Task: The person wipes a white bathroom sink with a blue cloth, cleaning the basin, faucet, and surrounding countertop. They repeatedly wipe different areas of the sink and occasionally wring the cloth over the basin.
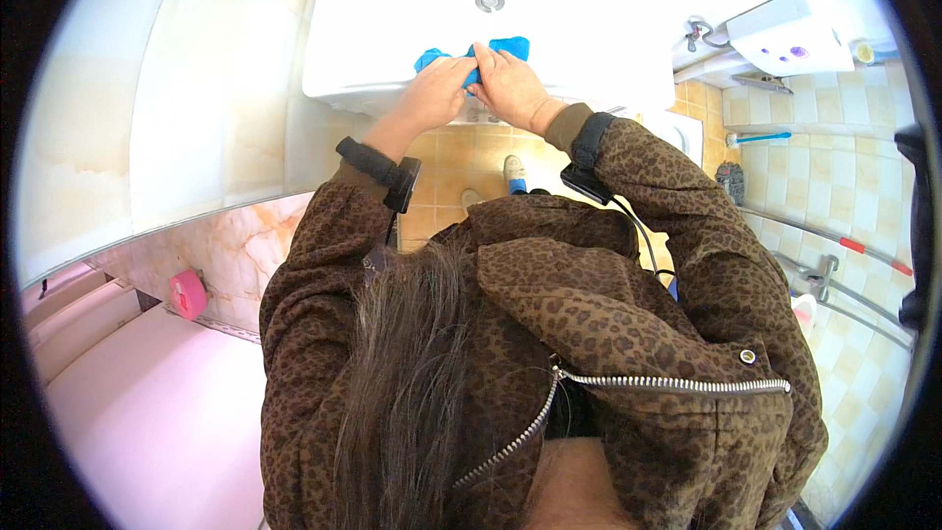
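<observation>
A bright blue cloth point(509, 48) is bunched between my two hands at the front rim of a white washbasin point(383, 29). My left hand point(441, 92) grips its left part, and a fold sticks out past the fingers. My right hand point(508, 85) is closed on the cloth from the other side, its fingertips meeting those of the left. Part of the cloth is hidden under both hands. Beyond them, the round metal drain point(489, 1) shows in the basin.
At the right are a white box-shaped appliance point(787, 37), a blue-handled brush point(764, 137), a metal mixer tap point(813, 276) and a towel rail point(802, 230). A tiled wall point(213, 88) stands close on the left. A pink round object point(188, 294) is at the lower left.
</observation>
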### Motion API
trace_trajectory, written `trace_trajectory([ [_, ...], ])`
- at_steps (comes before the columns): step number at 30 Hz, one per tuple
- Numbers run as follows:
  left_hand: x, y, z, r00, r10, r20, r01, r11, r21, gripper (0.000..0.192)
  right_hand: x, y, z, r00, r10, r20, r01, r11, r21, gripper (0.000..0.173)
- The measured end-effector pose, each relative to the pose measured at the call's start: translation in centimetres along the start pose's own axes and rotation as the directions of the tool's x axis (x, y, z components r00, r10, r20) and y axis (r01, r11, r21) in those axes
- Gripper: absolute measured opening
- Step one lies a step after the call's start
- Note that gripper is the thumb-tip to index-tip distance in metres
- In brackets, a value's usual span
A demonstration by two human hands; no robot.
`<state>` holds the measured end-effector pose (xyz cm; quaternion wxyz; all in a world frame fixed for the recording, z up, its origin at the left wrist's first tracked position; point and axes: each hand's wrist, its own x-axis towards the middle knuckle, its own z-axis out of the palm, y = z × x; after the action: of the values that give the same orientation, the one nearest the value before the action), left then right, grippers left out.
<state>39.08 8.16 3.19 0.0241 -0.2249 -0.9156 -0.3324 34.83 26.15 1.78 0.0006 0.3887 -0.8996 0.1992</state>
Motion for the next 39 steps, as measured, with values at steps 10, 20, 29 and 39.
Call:
trace_trajectory([
  [10, 2.2, -1.4, 1.1, 0.976, -0.179, -0.121, 0.182, 0.983, 0.015, 0.026, -11.2, 10.6, -7.2, 1.0, -0.015, 0.014, 0.018, 0.969, -0.246, 0.047],
  [20, 2.1, -1.4, 2.4, 0.955, -0.18, -0.236, 0.225, 0.957, 0.182, 0.023, -9.9, 20.2, -11.9, 0.989, 0.102, 0.111, -0.041, 0.89, -0.455, 0.047],
  [29, 1.6, -2.0, 2.2, 0.968, -0.152, -0.198, 0.189, 0.966, 0.179, 0.025, -12.9, 16.1, -11.8, 0.978, 0.17, 0.121, -0.13, 0.95, -0.284, 0.046],
  [39, 1.7, -2.1, 2.1, 0.968, -0.133, -0.212, 0.178, 0.961, 0.212, 0.025, -11.6, 18.4, -12.2, 0.987, 0.073, 0.143, -0.008, 0.911, -0.411, 0.046],
])
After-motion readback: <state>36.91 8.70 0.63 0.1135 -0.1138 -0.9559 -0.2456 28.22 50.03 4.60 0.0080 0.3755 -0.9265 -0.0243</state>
